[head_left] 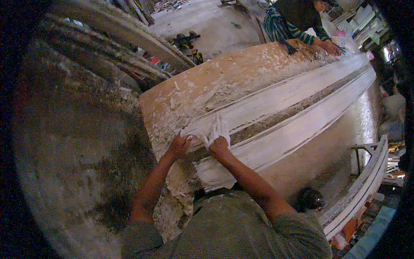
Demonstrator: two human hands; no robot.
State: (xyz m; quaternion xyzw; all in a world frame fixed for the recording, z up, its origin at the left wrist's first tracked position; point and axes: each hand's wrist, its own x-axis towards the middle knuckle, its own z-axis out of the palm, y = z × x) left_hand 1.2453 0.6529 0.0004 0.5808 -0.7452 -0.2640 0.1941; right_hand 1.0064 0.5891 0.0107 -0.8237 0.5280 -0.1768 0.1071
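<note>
- Rested right hand point(219, 133) open, flat on whitened plank point(280, 93).
- Curled left hand point(182, 143) nearby; couldn't tell its hold.
- Apparently smoothed; likely needed even pressure lengthwise next.

two long strips point(289, 93) on worktop point(250, 58) | shavings point(187, 101) between and beyond strips | co-worker point(299, 19) at far right

Just right of the long boards point(142, 34), we see a black-and-yellow item point(197, 57); farther right, 1 dark round object point(309, 198).
</note>
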